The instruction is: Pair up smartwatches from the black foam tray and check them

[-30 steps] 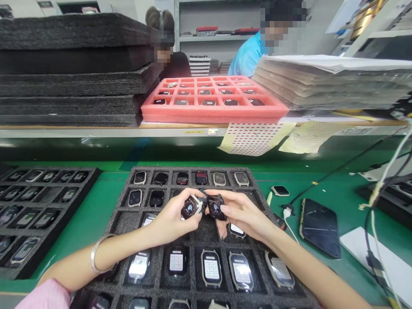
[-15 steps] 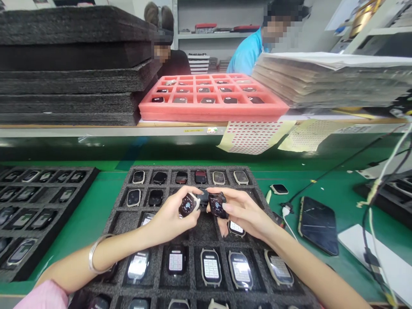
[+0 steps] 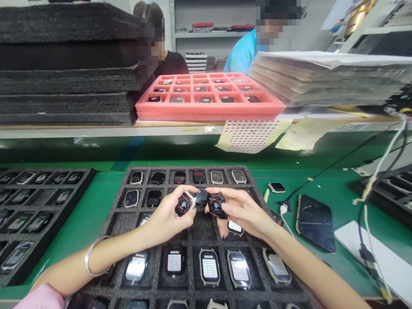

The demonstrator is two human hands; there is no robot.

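My left hand pinches a smartwatch with a light case, its dark face lit with a dial. In my right hand is a black smartwatch, also showing a lit dial; the two watches are held side by side, a little apart. Both hands are over a black foam tray whose compartments hold several strapless watches. Below my hands, a black watch and a light-cased watch show white grid screens. Under my right hand another lit watch is partly covered.
A second foam tray of watches lies left. To the right are a loose watch, a phone and hanging cables. On the shelf stand stacked black foam and a pink tray. Two people are behind it.
Both hands keep their holds on the watches, with hardly any movement. The whole view has shifted slightly. Behind the shelf, the person in black has raised their head.
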